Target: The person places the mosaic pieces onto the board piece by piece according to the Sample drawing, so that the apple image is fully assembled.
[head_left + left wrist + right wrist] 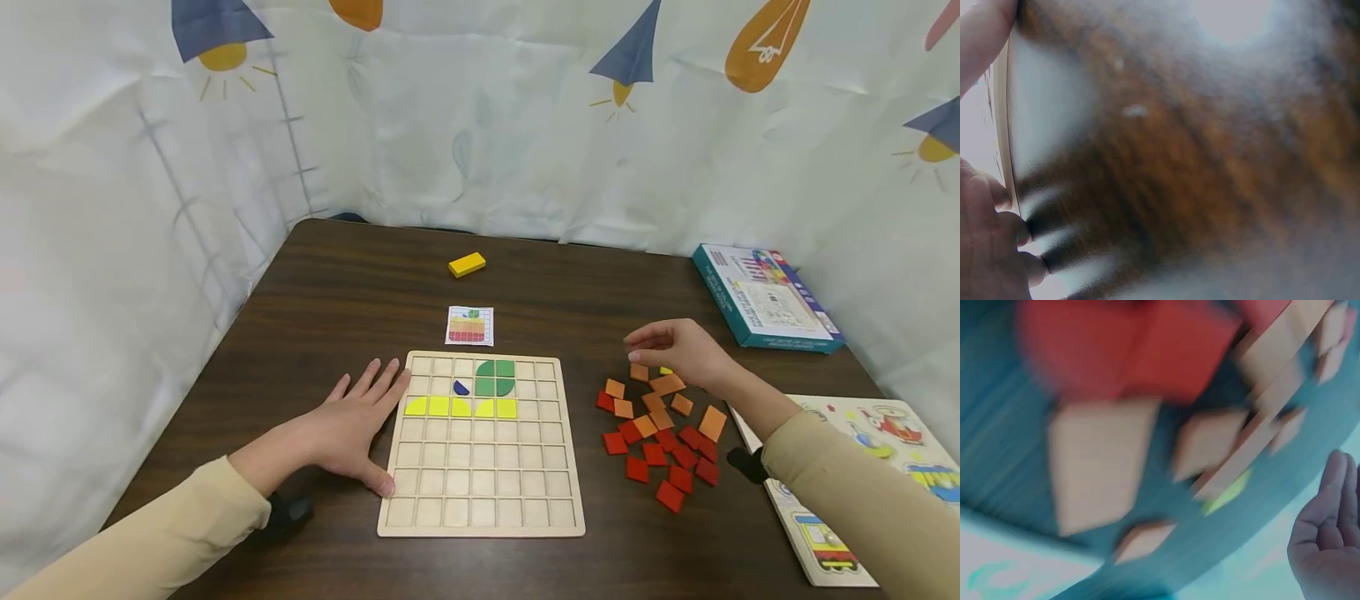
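A wooden grid board lies flat on the dark table. Green pieces form a leaf-like shape near its top, with a blue half-round piece to their left and a row of yellow pieces below. My left hand rests along the board's left edge, fingers spread, thumb touching the frame. Over the far end of a scattered pile hovers my right hand, fingers loosely bent with a gap to the thumb; nothing shows between them. Orange pieces and red pieces make up most of that pile.
Beyond the board lies a small pattern card, and farther back a yellow block. A teal box sits at the back right. Beneath my right forearm is a board with printed pictures. A white curtain hangs behind.
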`<state>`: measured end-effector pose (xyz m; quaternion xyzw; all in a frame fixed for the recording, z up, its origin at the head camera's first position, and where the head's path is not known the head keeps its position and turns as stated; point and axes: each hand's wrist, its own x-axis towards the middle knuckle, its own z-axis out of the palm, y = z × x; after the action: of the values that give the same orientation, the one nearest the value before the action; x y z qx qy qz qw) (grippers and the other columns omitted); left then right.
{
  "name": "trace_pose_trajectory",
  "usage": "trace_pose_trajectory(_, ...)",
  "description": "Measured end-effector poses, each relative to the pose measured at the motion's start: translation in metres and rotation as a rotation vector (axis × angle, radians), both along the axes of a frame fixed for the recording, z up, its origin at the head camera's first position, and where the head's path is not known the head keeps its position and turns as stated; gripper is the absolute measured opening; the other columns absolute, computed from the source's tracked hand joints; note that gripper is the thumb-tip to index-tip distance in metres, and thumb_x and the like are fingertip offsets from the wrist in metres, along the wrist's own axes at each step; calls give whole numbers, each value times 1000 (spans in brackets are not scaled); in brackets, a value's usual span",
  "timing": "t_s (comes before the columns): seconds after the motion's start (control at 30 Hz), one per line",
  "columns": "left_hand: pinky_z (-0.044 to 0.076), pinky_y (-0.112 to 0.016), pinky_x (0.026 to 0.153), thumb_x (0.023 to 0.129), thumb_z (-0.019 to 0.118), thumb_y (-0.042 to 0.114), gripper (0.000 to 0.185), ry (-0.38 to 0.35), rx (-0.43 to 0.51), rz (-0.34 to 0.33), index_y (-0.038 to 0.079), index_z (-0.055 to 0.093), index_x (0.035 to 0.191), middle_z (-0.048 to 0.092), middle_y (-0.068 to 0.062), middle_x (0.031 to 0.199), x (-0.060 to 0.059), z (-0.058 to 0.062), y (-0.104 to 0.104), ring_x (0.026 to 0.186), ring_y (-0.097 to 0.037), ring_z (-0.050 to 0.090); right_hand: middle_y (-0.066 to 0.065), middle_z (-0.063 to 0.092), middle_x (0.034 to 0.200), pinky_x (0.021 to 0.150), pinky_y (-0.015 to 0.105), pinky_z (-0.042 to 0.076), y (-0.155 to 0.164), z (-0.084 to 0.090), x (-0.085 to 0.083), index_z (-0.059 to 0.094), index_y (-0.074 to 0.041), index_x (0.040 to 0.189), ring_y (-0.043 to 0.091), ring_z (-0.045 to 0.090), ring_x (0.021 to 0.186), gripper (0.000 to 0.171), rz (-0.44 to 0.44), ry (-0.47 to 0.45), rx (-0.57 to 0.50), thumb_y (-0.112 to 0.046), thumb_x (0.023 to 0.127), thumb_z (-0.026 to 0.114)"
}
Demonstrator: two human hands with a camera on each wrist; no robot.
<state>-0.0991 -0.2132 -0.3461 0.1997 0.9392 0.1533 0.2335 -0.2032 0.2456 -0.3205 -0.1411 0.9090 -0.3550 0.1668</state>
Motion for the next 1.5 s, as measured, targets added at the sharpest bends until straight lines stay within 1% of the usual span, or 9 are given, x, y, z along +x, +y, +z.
trace_pose_trajectory(0.13, 3, -79, 115, 58, 87, 69, 149, 0, -2, 2, 1, 7, 164, -1, -25, 171, 2, 0, -1, 156, -53, -4, 25, 67, 130, 93, 50, 56, 26, -4, -9, 62, 4, 135, 36, 67, 114, 45, -37, 12, 97, -24, 101, 68)
trace_pose_trajectory(0.27, 3, -80, 115, 58, 87, 70, 149, 3, -1, 2, 1, 7, 163, 0, -26, 171, 2, 0, -1, 155, -54, -3, 28, 65, 129, 90, 47, 57, 42, -10, -14, 60, 6, 135, 38, 64, 114, 47, -60, -9, 177, -24, 100, 69)
trace_pose_trajectory(0.47, 4, -80, 115, 57, 87, 70, 149, 6, 0, -1, 1, 8, 163, 0, -26, 171, 0, -1, 0, 155, -54, -3, 27, 68, 119, 82, 40, 58, 50, -16, -23, 64, 9, 127, 31, 64, 101, 43, -68, -51, 249, -21, 97, 71)
trace_pose_trajectory(0.6, 4, -80, 114, 57, 87, 70, 150, 9, -1, -2, 1, 7, 164, 0, -26, 171, 1, -2, 0, 155, -54, -3, 21, 72, 107, 78, 38, 56, 48, -19, -27, 68, 8, 118, 25, 64, 90, 39, -58, -23, 307, -22, 94, 75)
trace_pose_trajectory(0.73, 4, -80, 115, 57, 87, 71, 150, 13, -2, -1, 1, 7, 164, 0, -26, 171, 1, -2, -1, 155, -54, -3, 17, 72, 97, 74, 36, 53, 46, -20, -28, 71, 6, 109, 24, 62, 84, 34, -69, 5, 336, -24, 93, 75)
trace_pose_trajectory(0.9, 4, -80, 115, 58, 86, 71, 149, 11, 1, -6, 1, 7, 163, 0, -25, 171, 1, -1, 0, 156, -54, -3, 15, 72, 95, 75, 38, 52, 44, -21, -29, 72, 3, 104, 25, 61, 84, 31, -86, 14, 354, -26, 94, 75)
trace_pose_trajectory(1.27, 4, -79, 115, 59, 87, 71, 148, 11, 8, -8, 1, 7, 163, 0, -25, 171, 2, 0, -1, 156, -53, -2, 14, 67, 93, 77, 39, 50, 37, -21, -31, 66, 2, 98, 25, 57, 83, 26, -72, 22, 354, -17, 89, 81)
trace_pose_trajectory(1.4, 3, -79, 116, 60, 87, 69, 148, 3, 8, -5, 1, 7, 163, -1, -25, 171, 2, 0, 0, 156, -53, -3, 13, 68, 92, 73, 34, 50, 34, -18, -29, 68, 2, 98, 24, 58, 82, 23, -74, 32, 321, -16, 90, 80)
trace_pose_trajectory(1.5, 3, -78, 116, 60, 88, 68, 148, 0, 8, -4, 1, 6, 164, -1, -24, 171, 2, 1, 0, 156, -52, -4, 13, 72, 94, 70, 32, 51, 24, -12, -23, 71, 1, 102, 22, 61, 83, 19, -78, 52, 268, -15, 92, 76)
